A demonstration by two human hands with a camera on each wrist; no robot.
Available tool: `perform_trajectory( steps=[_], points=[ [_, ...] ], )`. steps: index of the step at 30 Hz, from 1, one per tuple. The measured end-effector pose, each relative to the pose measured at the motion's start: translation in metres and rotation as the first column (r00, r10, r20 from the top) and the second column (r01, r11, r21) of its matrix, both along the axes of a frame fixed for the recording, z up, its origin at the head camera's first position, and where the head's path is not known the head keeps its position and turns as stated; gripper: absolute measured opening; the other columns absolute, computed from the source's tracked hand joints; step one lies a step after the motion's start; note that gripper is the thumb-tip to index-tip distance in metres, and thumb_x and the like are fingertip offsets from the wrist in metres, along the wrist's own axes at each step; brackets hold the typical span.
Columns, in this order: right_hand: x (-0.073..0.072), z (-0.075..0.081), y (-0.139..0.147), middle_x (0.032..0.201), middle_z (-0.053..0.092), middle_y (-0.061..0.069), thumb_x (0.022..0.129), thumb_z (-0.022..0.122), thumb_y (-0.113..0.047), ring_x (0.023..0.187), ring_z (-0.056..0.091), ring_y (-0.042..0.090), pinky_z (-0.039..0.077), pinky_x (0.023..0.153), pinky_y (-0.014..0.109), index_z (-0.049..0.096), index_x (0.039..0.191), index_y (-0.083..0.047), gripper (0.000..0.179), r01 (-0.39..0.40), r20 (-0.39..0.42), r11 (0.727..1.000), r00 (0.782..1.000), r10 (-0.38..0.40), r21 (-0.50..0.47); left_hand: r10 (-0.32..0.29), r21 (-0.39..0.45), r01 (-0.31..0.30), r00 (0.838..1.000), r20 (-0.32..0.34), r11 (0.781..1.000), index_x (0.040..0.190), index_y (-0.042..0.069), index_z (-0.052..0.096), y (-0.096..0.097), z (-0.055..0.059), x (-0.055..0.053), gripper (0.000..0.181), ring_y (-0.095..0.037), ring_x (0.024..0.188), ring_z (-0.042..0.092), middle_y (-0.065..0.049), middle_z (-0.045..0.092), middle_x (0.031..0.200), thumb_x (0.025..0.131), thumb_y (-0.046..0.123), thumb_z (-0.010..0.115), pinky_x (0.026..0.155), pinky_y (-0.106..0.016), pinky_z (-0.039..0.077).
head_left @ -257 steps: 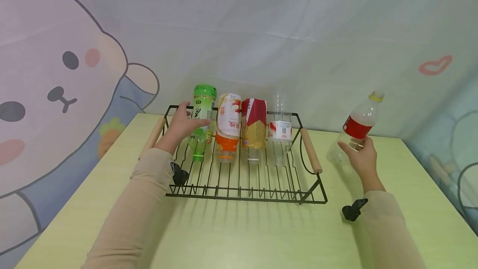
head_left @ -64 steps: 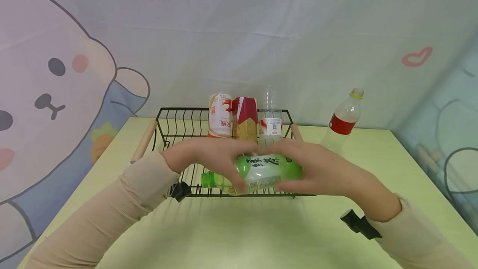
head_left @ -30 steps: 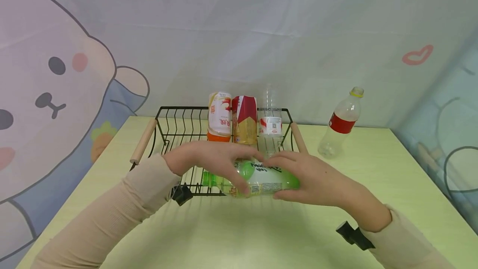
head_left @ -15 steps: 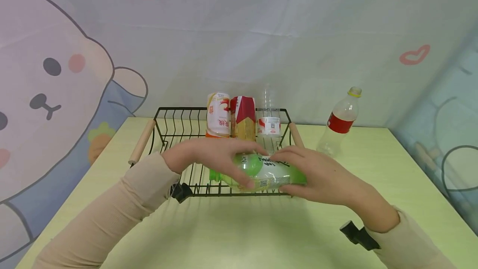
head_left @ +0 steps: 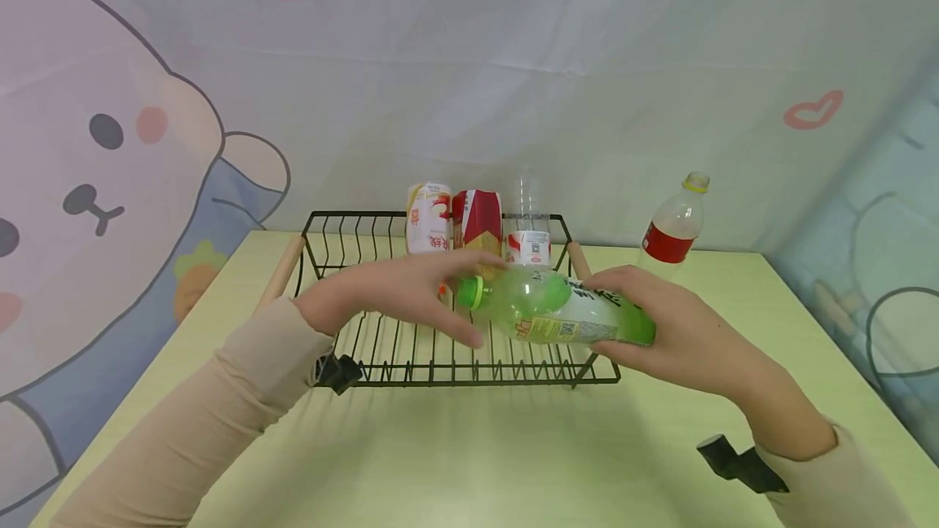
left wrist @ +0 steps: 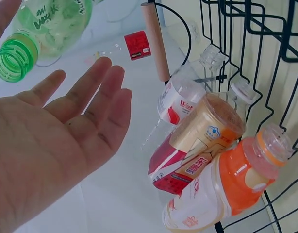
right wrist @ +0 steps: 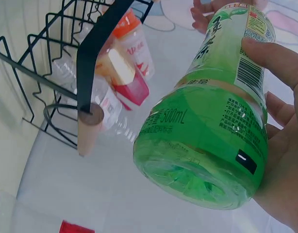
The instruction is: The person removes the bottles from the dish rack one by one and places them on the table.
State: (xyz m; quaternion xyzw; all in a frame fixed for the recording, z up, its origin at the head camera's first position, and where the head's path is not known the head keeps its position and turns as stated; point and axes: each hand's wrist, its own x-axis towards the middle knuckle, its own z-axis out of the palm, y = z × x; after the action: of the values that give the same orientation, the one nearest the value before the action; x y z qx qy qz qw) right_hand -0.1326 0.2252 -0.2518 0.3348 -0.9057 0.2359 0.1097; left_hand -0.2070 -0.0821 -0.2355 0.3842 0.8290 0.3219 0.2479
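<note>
My right hand point(head_left: 675, 328) grips a green plastic bottle point(head_left: 557, 308) by its base end, above the wire basket point(head_left: 469, 383). The bottle lies almost level, its green neck pointing left. In the right wrist view, the thumb presses on the label and the bottle's base point(right wrist: 197, 179) faces the camera. Beside the neck is my left hand point(head_left: 399, 288), its fingers extended. From the left wrist view, the left palm point(left wrist: 47, 145) holds nothing and stands apart from the green bottle neck point(left wrist: 15, 58).
Along the basket's back lean a white-and-orange bottle point(head_left: 429, 222), a red-and-gold one point(head_left: 478, 218) and a clear one point(head_left: 528, 247). A red-labelled clear bottle point(head_left: 669, 243) stands tilted on the table to the right. Wooden handles point(head_left: 281, 271) flank the basket.
Earlier the red-labelled bottle was in my right hand and the green bottle leaned in the basket. Since half a second ago, the green bottle has moved right with my right hand; my left has released it.
</note>
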Motion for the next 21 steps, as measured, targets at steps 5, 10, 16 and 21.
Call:
perform_trajectory(
  steps=[5, 10, 16, 21],
  points=[
    [0.001, 0.004, 0.015, 0.109, 0.058, -0.004, 0.072, 0.082, -0.003, 0.085, 0.054, 0.008, 0.051, 0.067, 0.024, 0.053, 0.125, -0.01, 0.061, 0.022, -0.05, 0.999, 0.998, -0.024, -0.04, 0.063, 0.0, -0.063, 0.998, -0.017, 0.998, 0.148, 0.024, 0.031, -0.006, 0.0, -0.003, 0.084, -0.021, 0.116, 0.051, 0.0, 0.05, 0.13, 0.079, 0.036, 0.078, 0.089, -0.036, 0.05],
    [0.002, 0.004, 0.032, 0.111, 0.059, 0.001, 0.07, 0.083, -0.001, 0.084, 0.053, 0.006, 0.049, 0.063, 0.019, 0.051, 0.131, -0.007, 0.069, 0.076, -0.088, 0.994, 0.993, -0.083, -0.08, 0.114, 0.023, -0.113, 0.993, -0.033, 0.993, 0.146, 0.023, 0.033, -0.013, -0.002, -0.007, 0.078, -0.022, 0.114, 0.053, 0.0, 0.054, 0.127, 0.082, 0.036, 0.076, 0.09, -0.037, 0.049],
    [0.002, 0.003, 0.055, 0.119, 0.054, -0.015, 0.068, 0.084, 0.002, 0.094, 0.053, -0.005, 0.044, 0.074, 0.008, 0.05, 0.136, -0.006, 0.076, 0.17, -0.094, 0.972, 0.978, -0.187, -0.16, 0.175, 0.086, -0.173, 0.985, -0.011, 0.981, 0.144, 0.022, 0.036, -0.02, -0.004, -0.012, 0.075, -0.022, 0.113, 0.054, 0.001, 0.057, 0.121, 0.082, 0.034, 0.076, 0.092, -0.039, 0.048],
    [0.001, 0.001, 0.074, 0.118, 0.048, -0.026, 0.074, 0.08, 0.001, 0.101, 0.048, -0.011, 0.038, 0.081, 0.003, 0.044, 0.141, -0.008, 0.077, 0.266, 0.001, 0.934, 0.962, -0.274, -0.237, 0.243, 0.099, -0.241, 0.97, -0.008, 0.965, 0.145, 0.023, 0.035, -0.023, -0.005, -0.017, 0.075, -0.025, 0.114, 0.054, -0.003, 0.055, 0.125, 0.082, 0.034, 0.076, 0.091, -0.041, 0.049]
  ],
)
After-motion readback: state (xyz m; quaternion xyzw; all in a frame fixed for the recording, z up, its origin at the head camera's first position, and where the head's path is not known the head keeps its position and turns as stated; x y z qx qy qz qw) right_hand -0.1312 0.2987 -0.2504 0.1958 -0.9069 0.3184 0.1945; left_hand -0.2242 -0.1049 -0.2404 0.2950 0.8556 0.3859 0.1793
